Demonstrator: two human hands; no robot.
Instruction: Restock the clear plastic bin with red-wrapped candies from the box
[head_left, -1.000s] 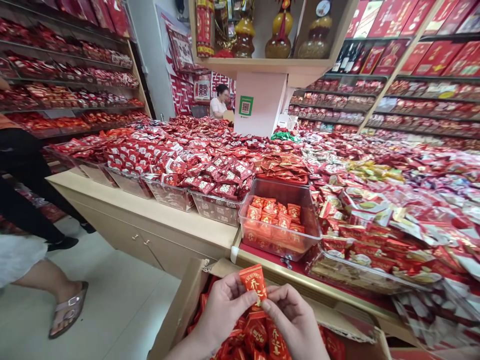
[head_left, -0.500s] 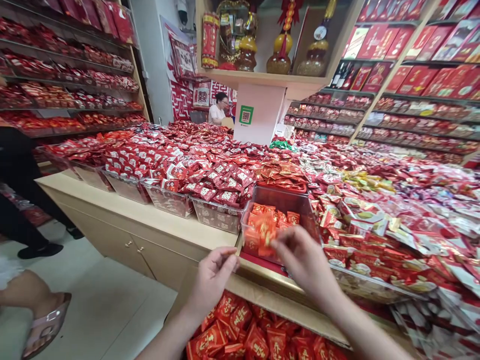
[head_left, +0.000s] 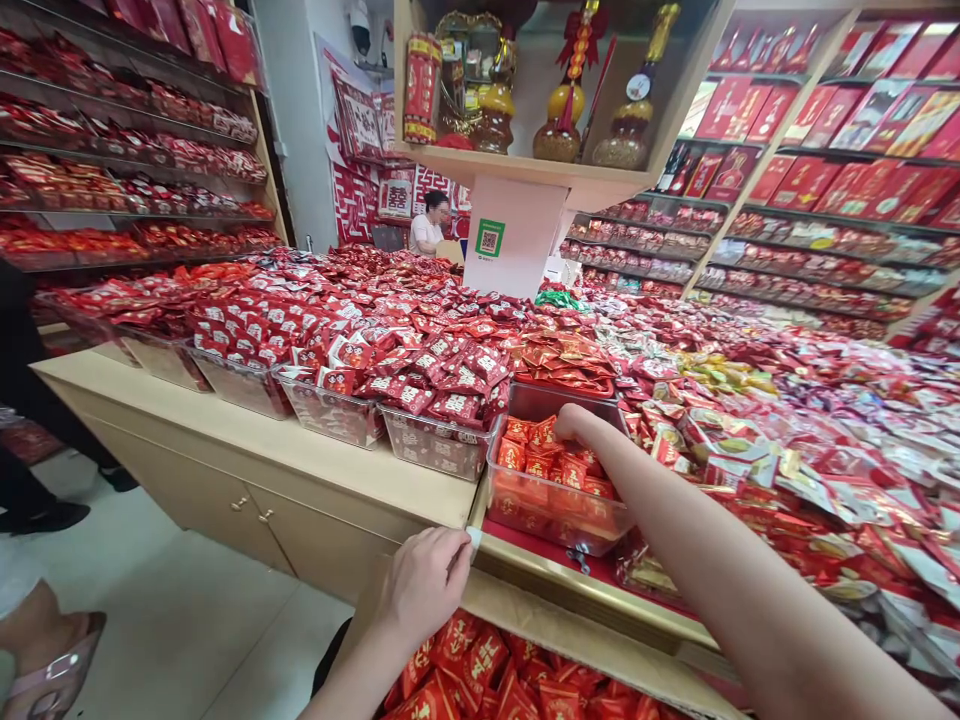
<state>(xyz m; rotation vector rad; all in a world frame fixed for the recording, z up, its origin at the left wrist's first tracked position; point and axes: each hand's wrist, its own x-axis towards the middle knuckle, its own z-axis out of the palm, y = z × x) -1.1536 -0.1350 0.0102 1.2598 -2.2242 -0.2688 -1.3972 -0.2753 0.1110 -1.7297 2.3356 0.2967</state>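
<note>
My right hand (head_left: 579,424) reaches into a clear plastic bin (head_left: 555,505), its bent fingers pinching at a small red packet (head_left: 541,433) with gold lettering near the back. The fingertips are partly hidden. Similar red packets (head_left: 536,465) stand in rows inside the bin. My left hand (head_left: 429,578) hovers near the counter's front edge with its fingers curled together. Something small and pale shows at its fingertips, too little to name. Below both hands, an open cardboard box (head_left: 592,625) holds many loose red packets (head_left: 480,660) of the same kind.
Bins of dark red packets (head_left: 435,450) line the wooden counter (head_left: 330,470) to the left. More wrapped packets (head_left: 757,500) heap up on the right. A display cabinet (head_left: 525,160) stands behind on a pillar. A person (head_left: 427,230) is at the back; other people's legs show at left.
My right hand has moved from above the bin's front, where it held a red packet, to inside at the back. My left hand has dropped slightly and curled further. The view has shifted slightly.
</note>
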